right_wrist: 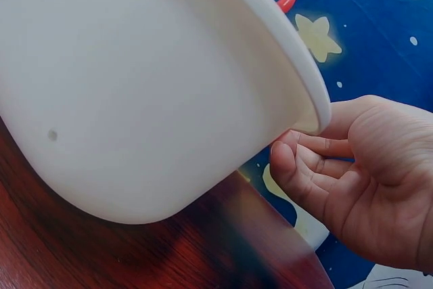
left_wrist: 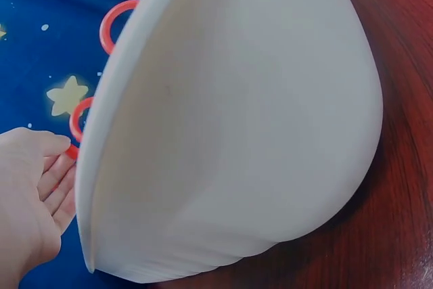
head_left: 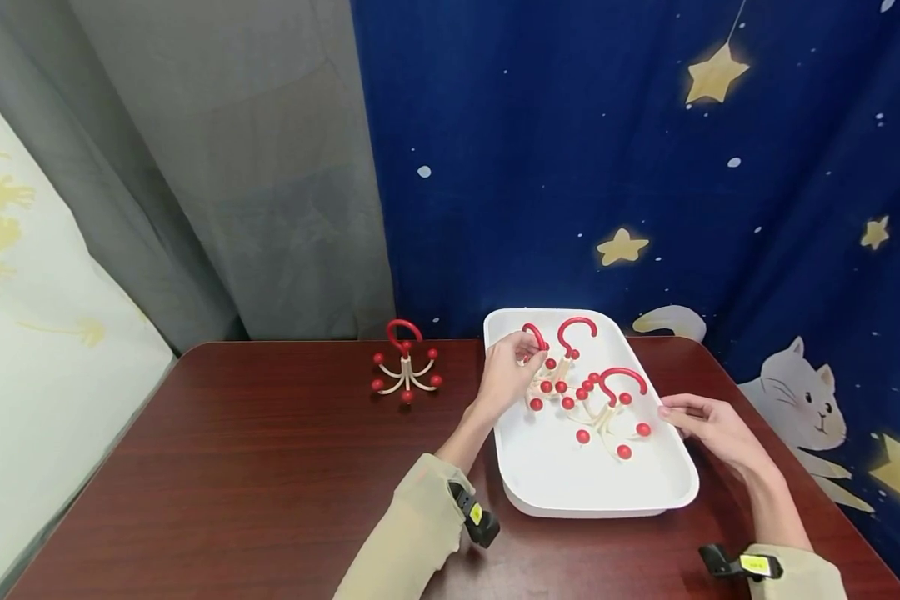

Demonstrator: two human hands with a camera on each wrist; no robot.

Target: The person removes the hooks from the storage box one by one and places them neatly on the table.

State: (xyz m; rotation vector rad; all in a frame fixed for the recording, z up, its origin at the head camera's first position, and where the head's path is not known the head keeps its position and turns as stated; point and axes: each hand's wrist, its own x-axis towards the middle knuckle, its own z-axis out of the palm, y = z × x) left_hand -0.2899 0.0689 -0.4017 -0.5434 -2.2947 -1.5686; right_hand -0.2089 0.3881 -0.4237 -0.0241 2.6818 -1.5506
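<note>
In the head view, my left hand [head_left: 508,371] reaches over the white tray [head_left: 547,483] and pinches the red hook [head_left: 534,333] of one multi-arm hanger. Beside it stand two more hangers, each with a red hook, cream arms and red ball tips: one at the back [head_left: 576,325] and one nearer the front [head_left: 607,421]. Their arms overlap, so some parts are hidden. My right hand [head_left: 712,425] grips the tray's right rim, with fingers bent at its edge in the right wrist view. The tray wall hides most of the hangers from both wrist cameras.
Another red-and-cream hanger [head_left: 407,375] stands on the dark wooden table [head_left: 270,483], left of the tray near the back edge. A blue star-patterned curtain [head_left: 495,167] and a grey curtain [head_left: 270,167] hang behind the table.
</note>
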